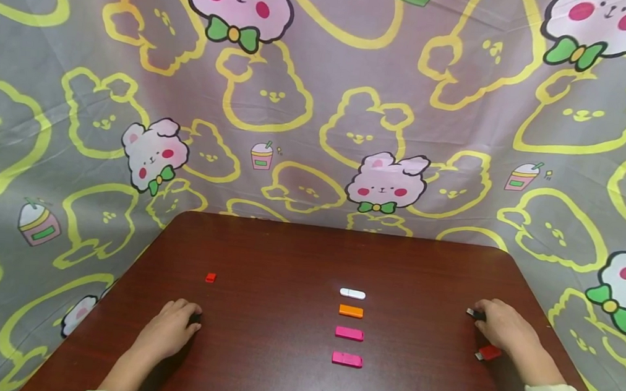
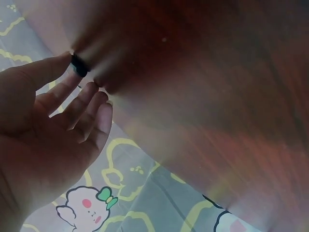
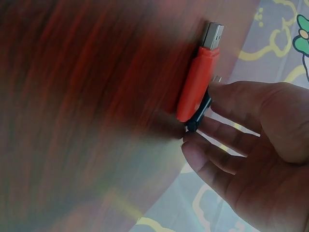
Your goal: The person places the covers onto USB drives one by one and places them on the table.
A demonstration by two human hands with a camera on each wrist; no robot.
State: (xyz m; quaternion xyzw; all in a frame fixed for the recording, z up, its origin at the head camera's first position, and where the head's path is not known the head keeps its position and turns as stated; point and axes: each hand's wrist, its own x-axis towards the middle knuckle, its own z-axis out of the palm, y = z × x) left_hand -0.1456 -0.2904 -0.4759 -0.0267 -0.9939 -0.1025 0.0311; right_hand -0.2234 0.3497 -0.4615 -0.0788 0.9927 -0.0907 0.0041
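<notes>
In the head view my left hand [image 1: 169, 329] is low over the table's left side. Its thumb and forefinger pinch a small black cap [image 2: 79, 66], plainer in the left wrist view. Behind that hand lies a small red cap [image 1: 211, 278]. Over on the right, my right hand [image 1: 508, 327] pinches a black USB stick [image 1: 474, 313] whose metal plug points left. Nearer me, a red USB stick [image 3: 197, 87] with its plug bare lies on the table, just beside the right hand. The fingers partly cover the black stick.
Down the middle of the brown table [image 1: 273, 266] runs a column of capped sticks: a white one [image 1: 352, 294], an orange one [image 1: 350, 311] and two pink ones, the farther pink stick [image 1: 349, 333] and the nearer pink stick [image 1: 347, 359]. A patterned cloth [image 1: 309, 114] hangs around the table.
</notes>
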